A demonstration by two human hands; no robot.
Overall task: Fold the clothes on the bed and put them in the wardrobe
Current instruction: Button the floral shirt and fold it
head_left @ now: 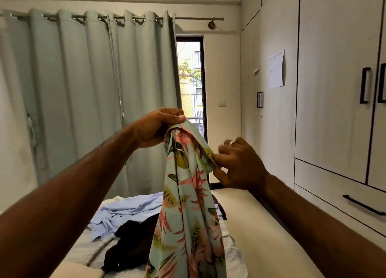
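I hold a pale green floral shirt (pixel 188 211) up in the air over the bed (pixel 83 254). My left hand (pixel 155 127) grips its top edge between thumb and fingers. My right hand (pixel 238 163) pinches the shirt's right edge a little lower. The cloth hangs down out of the frame's bottom. On the bed beneath lie a crumpled light blue shirt (pixel 125 213) and a black garment (pixel 131 244). The white wardrobe (pixel 334 90) fills the right side, its doors closed.
Grey-green curtains (pixel 83 90) cover the window behind the bed, with a glass door (pixel 191 79) showing at their right. A strip of pale floor (pixel 261 236) runs between bed and wardrobe. A drawer with a black handle (pixel 363 204) sits low in the wardrobe.
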